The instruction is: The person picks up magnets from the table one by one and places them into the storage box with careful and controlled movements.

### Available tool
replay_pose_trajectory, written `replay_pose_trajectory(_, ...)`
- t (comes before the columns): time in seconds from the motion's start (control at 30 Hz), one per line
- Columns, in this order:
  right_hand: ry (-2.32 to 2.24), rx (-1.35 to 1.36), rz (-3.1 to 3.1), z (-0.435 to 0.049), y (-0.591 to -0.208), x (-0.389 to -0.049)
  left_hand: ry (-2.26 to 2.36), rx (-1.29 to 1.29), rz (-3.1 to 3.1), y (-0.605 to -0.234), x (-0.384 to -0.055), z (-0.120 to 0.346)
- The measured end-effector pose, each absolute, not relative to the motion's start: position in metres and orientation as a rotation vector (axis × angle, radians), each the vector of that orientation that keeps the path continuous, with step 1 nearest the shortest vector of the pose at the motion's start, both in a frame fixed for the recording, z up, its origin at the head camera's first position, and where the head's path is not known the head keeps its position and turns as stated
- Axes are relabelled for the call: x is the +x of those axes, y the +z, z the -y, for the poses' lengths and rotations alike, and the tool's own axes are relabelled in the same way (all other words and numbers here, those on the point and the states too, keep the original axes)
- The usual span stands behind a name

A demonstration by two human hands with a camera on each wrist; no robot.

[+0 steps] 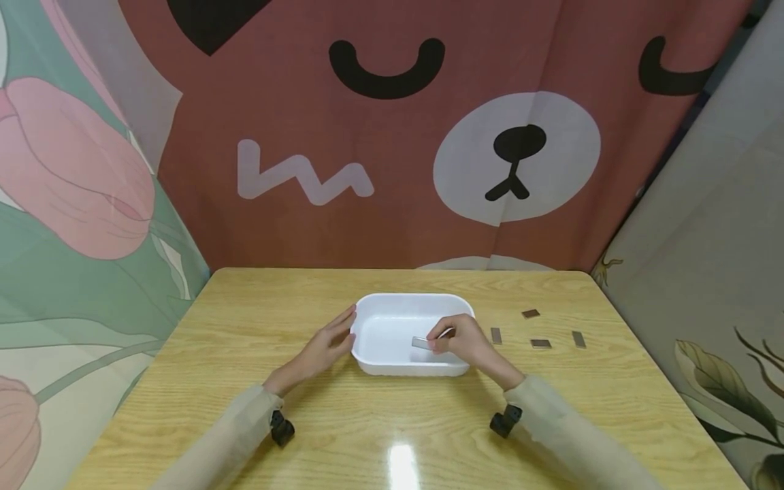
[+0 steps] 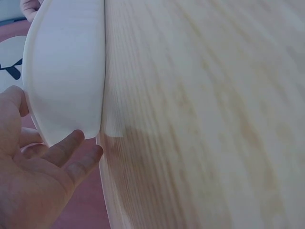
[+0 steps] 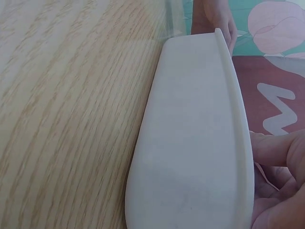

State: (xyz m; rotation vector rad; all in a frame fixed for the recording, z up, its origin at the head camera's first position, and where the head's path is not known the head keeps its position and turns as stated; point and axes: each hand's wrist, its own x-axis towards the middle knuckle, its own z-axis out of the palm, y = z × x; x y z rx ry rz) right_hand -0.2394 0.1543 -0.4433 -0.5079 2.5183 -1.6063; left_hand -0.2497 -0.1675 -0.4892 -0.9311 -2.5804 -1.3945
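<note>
- The tub (image 1: 413, 368) sits upright on the table (image 1: 331, 435), in front of the person and between both hands, likely so that either arm reaches it easily.
- The left hand (image 1: 321, 347) rests its fingers, fairly straight and spread, against the tub's left end; it is not wrapped round anything. The touch looks meant to steady the tub — a light brace rather than a grasp.
- The right hand (image 1: 462, 337) has thumb and fingers together, clamped on one end of a strip (image 1: 420, 343). Its other end sticks out toward the left, a hold that probably leaves that part free of the fingers.
- That strip is over the tub's inside, right of its middle; whether it touches the floor of the tub cannot be told.
- Inside the tub, the white floor shows around the strip; part of it is hidden by the right hand.
- Four loose strips (image 1: 541, 344) lie flat on the table, right of the tub, apart from each other and turned various ways — seemingly spread on that side to suit the right hand's reach.
</note>
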Motion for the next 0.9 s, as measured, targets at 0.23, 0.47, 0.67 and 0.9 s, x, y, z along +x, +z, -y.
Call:
replay_pose_trajectory(0.23, -1.633, -0.554, -2.504, -0.148, -0.445, -0.241, -1.408, -0.926, 2.588, -0.489, -0.25, 0.168)
replay_pose_trajectory(0.47, -1.636, -0.534, -2.489, -0.143, -0.447, -0.241, -1.417, -0.929, 2.588, -0.489, -0.251, 0.169)
replay_pose_trajectory(0.67, -1.633, -0.533, -2.479, -0.141, -0.447, -0.241, -1.412, -0.929, 2.587, -0.489, -0.251, 0.168)
replay_pose_trajectory(0.9, -1.64, -0.509, -2.464, -0.138, -0.449, -0.241, -1.419, -0.93, 2.584, -0.489, -0.25, 0.168)
